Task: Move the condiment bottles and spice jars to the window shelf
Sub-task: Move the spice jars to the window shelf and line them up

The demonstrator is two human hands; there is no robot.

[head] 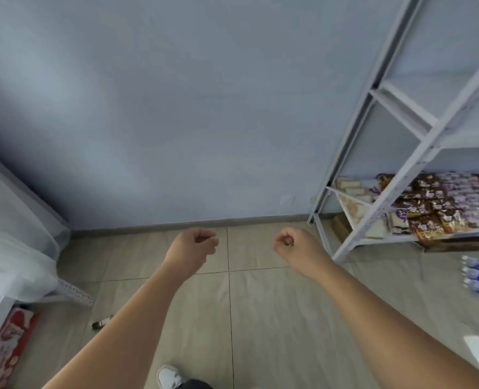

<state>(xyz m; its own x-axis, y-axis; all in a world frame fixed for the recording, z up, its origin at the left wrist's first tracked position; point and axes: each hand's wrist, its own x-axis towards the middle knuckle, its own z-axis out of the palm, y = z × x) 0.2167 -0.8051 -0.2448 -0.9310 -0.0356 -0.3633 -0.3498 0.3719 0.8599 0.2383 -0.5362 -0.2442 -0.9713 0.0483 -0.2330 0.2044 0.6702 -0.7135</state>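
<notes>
Two hands out front over tiled floor (260, 318), well apart. On left hand (194, 247), fingers curled into fist, holding nothing. On right hand (293, 247), fingers curled likewise, nothing plainly held. Where condiment bottles and spice jars are: cannot tell. Metal rack (404, 108) at right against wall, snack packets (443, 203) heaped on lower shelf. Water bottles (475, 275) on floor near rack. Sheer curtain (16, 248) at left, red box (8, 349) on floor below. Small dark object (102, 322) on floor beside left forearm. White shoe (169, 376) at bottom edge.
</notes>
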